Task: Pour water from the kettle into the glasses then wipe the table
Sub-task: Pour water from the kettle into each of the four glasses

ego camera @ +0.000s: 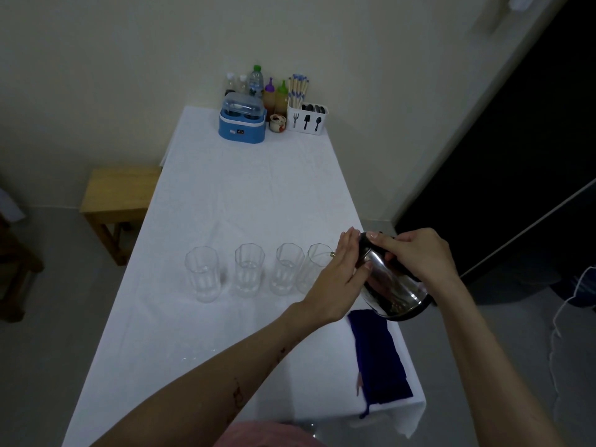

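Note:
A shiny steel kettle with a black top is tilted to the left over the table's right side, its spout near the rim of the rightmost glass. My right hand grips its black handle from above. My left hand presses flat against the kettle's left side, in front of that glass. Several clear glasses stand in a row; three of them are the leftmost glass, a second glass and a third glass. A dark blue cloth lies at the table's near right.
The table wears a white cloth. At its far end stand a blue appliance, bottles and a white cutlery holder. A wooden stool is to the left. A dark doorway is on the right.

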`<action>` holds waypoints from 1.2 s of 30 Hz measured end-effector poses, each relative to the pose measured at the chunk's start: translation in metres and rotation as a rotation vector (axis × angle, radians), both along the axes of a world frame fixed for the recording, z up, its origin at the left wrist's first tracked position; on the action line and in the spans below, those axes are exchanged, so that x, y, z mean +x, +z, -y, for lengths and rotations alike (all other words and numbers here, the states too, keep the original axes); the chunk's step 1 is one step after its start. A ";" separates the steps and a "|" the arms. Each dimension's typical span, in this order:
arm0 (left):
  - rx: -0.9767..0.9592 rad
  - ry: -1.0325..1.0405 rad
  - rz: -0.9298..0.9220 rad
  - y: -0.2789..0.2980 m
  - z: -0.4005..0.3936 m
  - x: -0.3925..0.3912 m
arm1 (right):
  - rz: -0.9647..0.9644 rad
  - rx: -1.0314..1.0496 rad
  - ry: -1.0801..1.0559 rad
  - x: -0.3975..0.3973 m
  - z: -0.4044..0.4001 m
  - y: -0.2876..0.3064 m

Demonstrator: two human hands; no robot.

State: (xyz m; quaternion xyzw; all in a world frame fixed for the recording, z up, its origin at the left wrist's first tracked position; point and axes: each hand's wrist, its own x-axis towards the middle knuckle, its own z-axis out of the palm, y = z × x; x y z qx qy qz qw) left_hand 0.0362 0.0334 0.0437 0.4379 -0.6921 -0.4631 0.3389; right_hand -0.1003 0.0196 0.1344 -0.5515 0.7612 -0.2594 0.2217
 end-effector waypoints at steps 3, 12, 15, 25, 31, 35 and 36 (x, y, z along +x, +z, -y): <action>-0.003 0.001 -0.001 0.000 0.000 -0.001 | -0.006 -0.004 0.003 0.000 -0.001 0.001; -0.022 0.006 0.012 0.001 -0.001 -0.002 | -0.008 -0.017 0.006 0.002 -0.003 0.006; -0.025 0.004 0.007 0.002 -0.001 -0.003 | -0.018 -0.031 0.018 0.001 -0.004 0.007; -0.055 -0.010 -0.028 0.011 0.000 -0.008 | 0.011 -0.073 0.030 -0.009 -0.008 0.015; -0.098 -0.028 0.003 0.007 0.002 -0.013 | 0.071 -0.074 0.008 -0.019 -0.010 0.010; -0.105 -0.054 0.052 -0.008 0.003 -0.015 | 0.132 -0.058 -0.015 -0.027 -0.013 -0.012; -0.108 -0.061 0.067 -0.013 0.004 -0.015 | 0.164 -0.048 -0.032 -0.029 -0.014 -0.019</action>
